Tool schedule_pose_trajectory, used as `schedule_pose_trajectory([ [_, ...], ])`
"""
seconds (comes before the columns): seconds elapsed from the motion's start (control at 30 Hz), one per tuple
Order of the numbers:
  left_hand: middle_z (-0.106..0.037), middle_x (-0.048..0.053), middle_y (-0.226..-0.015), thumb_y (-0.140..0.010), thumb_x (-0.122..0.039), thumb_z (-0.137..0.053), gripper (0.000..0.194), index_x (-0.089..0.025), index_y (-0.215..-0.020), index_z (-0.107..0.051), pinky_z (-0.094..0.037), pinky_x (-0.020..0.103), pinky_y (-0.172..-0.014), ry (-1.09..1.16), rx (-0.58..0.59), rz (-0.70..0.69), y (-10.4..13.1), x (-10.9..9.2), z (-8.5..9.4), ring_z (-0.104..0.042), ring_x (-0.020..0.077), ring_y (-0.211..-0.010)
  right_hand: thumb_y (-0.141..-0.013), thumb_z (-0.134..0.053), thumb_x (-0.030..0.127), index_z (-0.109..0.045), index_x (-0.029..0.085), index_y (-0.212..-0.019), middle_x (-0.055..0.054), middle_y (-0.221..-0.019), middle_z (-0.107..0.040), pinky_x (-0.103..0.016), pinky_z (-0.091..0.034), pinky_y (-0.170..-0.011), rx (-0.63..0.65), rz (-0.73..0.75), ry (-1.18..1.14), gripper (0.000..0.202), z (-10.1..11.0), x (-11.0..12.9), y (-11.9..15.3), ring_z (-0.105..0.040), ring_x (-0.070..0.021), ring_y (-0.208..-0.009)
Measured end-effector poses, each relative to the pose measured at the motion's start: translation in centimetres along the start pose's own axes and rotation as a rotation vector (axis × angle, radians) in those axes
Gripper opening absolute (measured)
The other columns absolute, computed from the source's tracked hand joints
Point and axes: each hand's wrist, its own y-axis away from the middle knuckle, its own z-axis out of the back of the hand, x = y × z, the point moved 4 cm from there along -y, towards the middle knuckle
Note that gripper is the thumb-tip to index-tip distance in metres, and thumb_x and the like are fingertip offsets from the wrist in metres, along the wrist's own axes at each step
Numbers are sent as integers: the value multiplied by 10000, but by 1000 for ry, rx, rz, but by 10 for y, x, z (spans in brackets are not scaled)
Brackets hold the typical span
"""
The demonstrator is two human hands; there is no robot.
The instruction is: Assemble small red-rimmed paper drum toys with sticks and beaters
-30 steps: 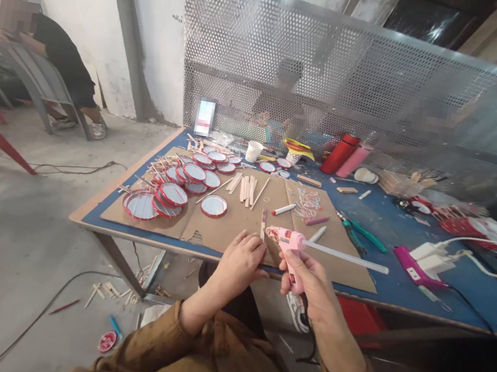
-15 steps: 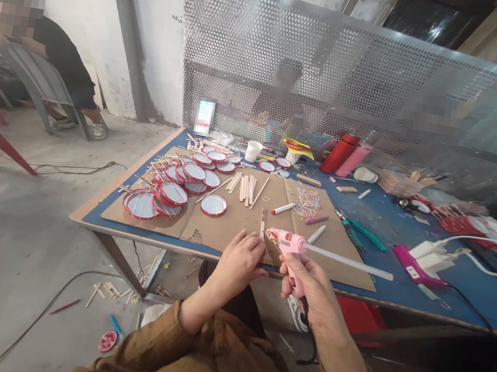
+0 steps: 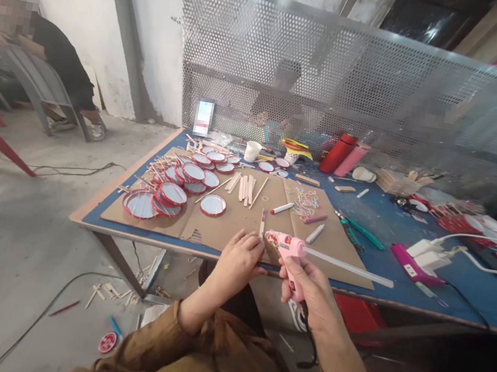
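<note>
Pink plastic glue gun (image 3: 291,247), grasped by the right hand (image 3: 313,284), is above a brown cardboard sheet (image 3: 217,230) near its front edge, on a blue table (image 3: 384,214) over grey concrete floor (image 3: 26,263). It points toward the left edge, long axis roughly along the front. The left hand (image 3: 239,257) hides a slim wooden stick (image 3: 263,220)'s near end; its grip I cannot tell.

Soft, fairly even light covers the surface (image 3: 381,214), with faint shadows beneath the discs (image 3: 213,205). The hands (image 3: 241,254) are clearly lit and only slightly soft. The lower right corner sinks to near black. Glare runs along the metal screen's (image 3: 254,41) top edge; its right side looks hazy. The wide view stretches the edges, and pixelation covers a person's (image 3: 63,56) face.
</note>
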Motion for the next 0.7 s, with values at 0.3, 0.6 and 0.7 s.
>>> schedule_pose_trajectory([
  [0.3, -581, 70, -1089, -729, -359, -701, 421, -181, -1062, -514, -343, 409, -1073, 3, 9, -6, 0, -1, 3, -538, 207, -1102, -598, -763, 530, -547, 164, -710, 44, -605, -548, -199, -351, -304, -1, -5, 0, 439, 1, -1, 3, -487, -73, -332],
  [0.6, -604, 77, -1093, -750, -352, -680, 381, -168, -1052, -539, -341, 429, -1072, -6, -2, -27, 2, 0, 1, -533, 216, -1115, -607, -758, 527, -542, 161, -708, 44, -602, -547, -192, -341, -303, -7, 12, 4, 437, -1, 0, 4, -485, -70, -334],
  [0.7, -606, 82, -1095, -754, -351, -676, 381, -163, -1057, -541, -346, 430, -1069, -11, 3, -33, 2, 0, 1, -532, 216, -1115, -613, -760, 513, -544, 161, -713, 44, -608, -552, -191, -337, -304, -10, 14, -1, 425, 0, 0, 5, -486, -69, -330],
])
